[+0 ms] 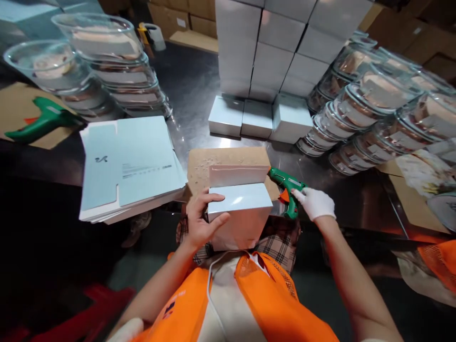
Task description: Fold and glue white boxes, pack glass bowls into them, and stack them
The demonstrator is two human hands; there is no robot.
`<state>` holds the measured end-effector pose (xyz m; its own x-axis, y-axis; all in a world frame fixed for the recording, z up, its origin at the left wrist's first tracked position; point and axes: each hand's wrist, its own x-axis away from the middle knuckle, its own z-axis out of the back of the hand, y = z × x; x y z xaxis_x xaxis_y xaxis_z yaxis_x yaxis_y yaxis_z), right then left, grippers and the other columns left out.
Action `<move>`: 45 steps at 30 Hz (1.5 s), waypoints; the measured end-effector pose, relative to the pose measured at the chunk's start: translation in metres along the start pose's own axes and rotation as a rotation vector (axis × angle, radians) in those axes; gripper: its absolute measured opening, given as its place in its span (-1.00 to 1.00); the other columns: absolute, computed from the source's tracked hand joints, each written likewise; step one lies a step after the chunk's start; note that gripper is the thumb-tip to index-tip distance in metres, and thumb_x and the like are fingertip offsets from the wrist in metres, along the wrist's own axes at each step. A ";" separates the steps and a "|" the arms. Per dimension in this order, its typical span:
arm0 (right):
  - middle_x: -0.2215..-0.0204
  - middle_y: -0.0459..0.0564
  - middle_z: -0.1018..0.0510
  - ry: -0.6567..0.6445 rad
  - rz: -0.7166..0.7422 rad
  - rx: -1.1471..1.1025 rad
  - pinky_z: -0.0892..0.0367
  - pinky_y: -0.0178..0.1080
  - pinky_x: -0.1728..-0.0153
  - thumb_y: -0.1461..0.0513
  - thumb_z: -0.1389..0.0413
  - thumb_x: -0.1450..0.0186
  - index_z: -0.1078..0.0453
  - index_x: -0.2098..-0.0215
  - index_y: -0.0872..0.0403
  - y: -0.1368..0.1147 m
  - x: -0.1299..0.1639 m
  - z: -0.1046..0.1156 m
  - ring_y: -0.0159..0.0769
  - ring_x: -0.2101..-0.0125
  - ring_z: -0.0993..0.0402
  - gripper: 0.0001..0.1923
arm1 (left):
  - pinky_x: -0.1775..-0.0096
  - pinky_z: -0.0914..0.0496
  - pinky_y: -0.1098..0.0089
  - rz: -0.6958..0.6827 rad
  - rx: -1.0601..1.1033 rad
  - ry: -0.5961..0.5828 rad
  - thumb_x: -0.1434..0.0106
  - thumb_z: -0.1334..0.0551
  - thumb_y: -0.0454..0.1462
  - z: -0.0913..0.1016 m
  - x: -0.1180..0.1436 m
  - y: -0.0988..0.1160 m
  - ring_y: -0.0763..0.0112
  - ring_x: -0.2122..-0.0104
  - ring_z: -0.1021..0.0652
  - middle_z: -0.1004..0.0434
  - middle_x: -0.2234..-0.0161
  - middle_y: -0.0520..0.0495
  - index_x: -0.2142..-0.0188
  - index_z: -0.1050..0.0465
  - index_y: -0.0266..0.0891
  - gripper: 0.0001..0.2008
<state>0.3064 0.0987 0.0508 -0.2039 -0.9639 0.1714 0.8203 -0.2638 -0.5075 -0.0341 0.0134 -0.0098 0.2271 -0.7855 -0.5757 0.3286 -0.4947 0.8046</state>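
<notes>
The left hand (201, 221) grips the left edge of a pale box (240, 225), flap raised, at the near edge of the table (195, 78). The gloved right hand (317, 203) touches a green glue gun (290, 182) (how firmly closed, I cannot tell). A tabletop strip separates the cardboard sheet (203, 161) from small boxes (257, 118).

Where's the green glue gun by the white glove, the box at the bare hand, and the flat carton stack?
Green glue gun (287, 180): head view, its body.
Box (244, 201): head view, pale-blue upper panel.
Flat carton stack (137, 154): head view, printed top sheet.
</notes>
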 end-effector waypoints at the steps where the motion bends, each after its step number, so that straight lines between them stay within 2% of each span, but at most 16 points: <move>1: 0.40 0.17 -0.69 0.065 0.059 -0.090 -0.52 -0.13 0.23 -0.11 -0.28 -0.31 -0.57 0.42 0.06 -0.011 0.008 -0.001 -0.02 0.24 -0.70 -0.58 | -0.13 -0.48 0.21 -0.003 0.014 -0.008 -0.30 -0.43 0.07 -0.002 -0.001 0.001 0.19 0.06 -0.64 -0.67 0.22 -0.04 0.11 -0.62 -0.11 -0.64; 3: 0.21 0.12 -0.73 0.060 0.180 -0.363 -0.54 -0.13 0.15 -0.14 -0.26 -0.30 -0.63 0.17 0.04 -0.038 0.024 -0.007 -0.06 0.13 -0.69 -0.56 | -0.11 -0.50 0.21 -0.010 0.034 -0.035 -0.30 -0.43 0.07 -0.006 -0.002 0.004 0.17 0.04 -0.64 -0.67 0.22 -0.05 0.12 -0.62 -0.11 -0.64; 5: 0.14 0.06 -0.74 -0.117 0.259 -0.603 -0.56 -0.14 0.14 -0.13 -0.31 -0.24 -0.63 0.04 0.04 -0.063 0.038 -0.018 -0.11 0.14 -0.68 -0.49 | -0.08 -0.52 0.22 -0.033 0.054 -0.074 -0.30 -0.43 0.07 -0.009 -0.003 0.006 0.15 0.01 -0.65 -0.68 0.22 -0.06 0.12 -0.62 -0.10 -0.65; 8: 0.19 0.04 -0.74 -0.328 0.229 -0.852 -0.57 -0.13 0.15 -0.05 -0.46 -0.04 -0.65 0.11 0.08 -0.086 0.047 -0.034 -0.13 0.20 -0.67 -0.46 | -0.03 -0.55 0.20 -0.037 0.079 -0.088 -0.30 -0.42 0.10 -0.012 -0.002 0.007 0.10 -0.03 -0.66 -0.69 0.13 -0.12 0.14 -0.62 -0.12 -0.62; 10: 0.20 0.02 -0.74 -0.300 0.193 -0.924 -0.57 -0.12 0.12 -0.07 -0.50 0.03 -0.64 0.15 0.08 -0.088 0.046 -0.041 -0.14 0.21 -0.66 -0.42 | -0.05 -0.55 0.16 0.022 0.098 -0.059 -0.29 -0.42 0.13 -0.014 -0.001 0.005 0.05 -0.06 -0.66 -0.68 0.03 -0.20 0.16 -0.60 -0.14 -0.59; 13: 0.17 0.07 -0.73 -0.297 0.306 -0.863 -0.56 -0.06 0.02 -0.32 -0.41 0.01 -0.65 0.20 0.05 -0.080 0.044 -0.038 -0.09 0.13 -0.67 -0.28 | -0.08 -0.55 0.12 0.153 0.244 0.012 -0.27 -0.42 0.16 -0.017 -0.001 -0.003 0.04 -0.07 -0.68 -0.66 -0.01 -0.19 0.00 -0.50 -0.07 -0.50; 16: -0.07 0.21 -0.69 -0.408 0.610 -0.665 -0.46 0.06 -0.18 -0.54 -0.21 0.04 -0.67 0.12 0.01 -0.070 0.048 -0.029 0.03 -0.12 -0.62 -0.06 | -0.10 -0.56 0.04 0.218 0.421 0.006 -0.29 -0.41 0.14 -0.018 -0.004 -0.012 0.07 -0.03 -0.70 -0.67 0.09 -0.10 -0.23 -0.28 0.04 -0.36; 21: -0.26 0.19 -0.57 -0.318 1.003 -0.451 -0.41 0.06 -0.27 -0.12 -0.22 -0.43 -0.53 -0.21 -0.05 -0.066 0.057 -0.031 -0.06 -0.23 -0.54 -0.48 | -0.12 -0.54 0.03 0.228 0.436 -0.054 -0.27 -0.44 0.11 -0.012 -0.005 -0.018 0.07 0.00 -0.69 -0.63 0.16 -0.12 0.27 -0.56 -0.13 -0.62; 25: -0.27 0.17 -0.56 -0.282 1.195 -0.397 -0.46 0.05 -0.23 0.10 -0.17 -0.50 -0.47 -0.26 -0.09 -0.065 0.056 -0.038 -0.07 -0.23 -0.53 -0.61 | -0.07 -0.54 0.09 0.287 0.466 -0.047 -0.24 -0.47 0.10 -0.012 -0.004 -0.015 0.07 0.03 -0.68 -0.64 0.15 -0.15 0.32 -0.63 -0.16 -0.61; 33: -0.35 0.17 -0.47 -0.285 1.146 -0.448 -0.46 0.07 -0.25 0.02 -0.22 -0.48 -0.51 -0.20 -0.11 -0.058 0.047 -0.045 -0.01 -0.26 -0.52 -0.63 | 0.00 -0.52 0.16 0.369 0.479 -0.053 -0.15 -0.49 0.20 -0.021 -0.011 -0.006 0.10 0.11 -0.70 -0.71 0.20 -0.17 0.39 -0.64 -0.17 -0.52; 35: -0.43 0.17 -0.35 -0.241 1.038 -0.502 -0.45 0.12 -0.27 -0.11 -0.28 -0.40 -0.48 -0.24 -0.12 -0.051 0.048 -0.044 0.06 -0.29 -0.49 -0.47 | -0.01 -0.53 0.15 0.365 0.452 -0.017 -0.10 -0.50 0.23 -0.016 -0.021 -0.005 0.10 0.12 -0.70 -0.70 0.24 -0.15 0.42 -0.62 -0.18 -0.48; 37: -0.44 0.19 -0.32 -0.092 0.842 -0.614 -0.50 0.13 -0.21 -0.26 -0.33 -0.25 -0.41 -0.32 -0.15 -0.039 0.057 -0.040 0.11 -0.28 -0.50 -0.21 | -0.05 -0.52 0.18 0.365 0.425 0.137 -0.08 -0.50 0.25 -0.007 -0.036 -0.003 0.13 0.10 -0.69 -0.69 0.23 -0.12 0.41 -0.61 -0.18 -0.45; 39: -0.21 0.16 -0.58 -0.003 0.605 -0.693 -0.61 0.02 -0.01 -0.33 -0.32 -0.20 -0.48 -0.22 -0.14 -0.025 0.074 -0.036 0.04 -0.05 -0.65 -0.23 | -0.02 -0.53 0.24 0.401 0.441 0.381 -0.09 -0.47 0.29 0.001 -0.053 0.002 0.21 0.15 -0.68 -0.67 0.23 -0.08 0.36 -0.59 -0.19 -0.41; 41: 0.22 0.07 -0.71 -0.186 0.441 -0.644 -0.61 -0.13 0.29 -0.33 -0.28 -0.25 -0.61 0.08 -0.07 -0.016 0.096 -0.037 -0.11 0.33 -0.67 -0.40 | 0.10 -0.54 0.30 0.459 0.481 0.588 -0.10 -0.42 0.35 0.003 -0.069 0.008 0.31 0.29 -0.64 -0.63 0.30 -0.03 0.29 -0.57 -0.19 -0.35; 43: 0.47 0.01 -0.66 -0.453 0.381 -0.565 -0.51 -0.21 0.49 -0.38 -0.28 -0.19 -0.65 0.27 0.02 -0.016 0.119 -0.046 -0.19 0.53 -0.56 -0.34 | 0.22 -0.53 0.33 0.506 0.500 0.686 -0.14 -0.35 0.38 -0.005 -0.079 0.014 0.36 0.39 -0.59 -0.58 0.37 0.00 0.21 -0.55 -0.20 -0.31; 45: 0.58 -0.02 -0.60 -0.447 0.341 -0.539 -0.45 -0.23 0.53 -0.35 -0.30 -0.18 -0.62 0.41 0.06 -0.025 0.135 -0.057 -0.23 0.59 -0.49 -0.35 | 0.20 -0.54 0.31 0.531 0.528 0.702 -0.21 -0.28 0.39 -0.018 -0.077 0.017 0.33 0.34 -0.60 -0.58 0.33 -0.01 0.14 -0.51 -0.19 -0.30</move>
<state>0.2275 -0.0263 0.0384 0.3419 -0.9185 0.1987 0.4027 -0.0478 -0.9141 -0.0291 0.0724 0.0457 0.7664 -0.6401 0.0544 -0.3775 -0.3803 0.8443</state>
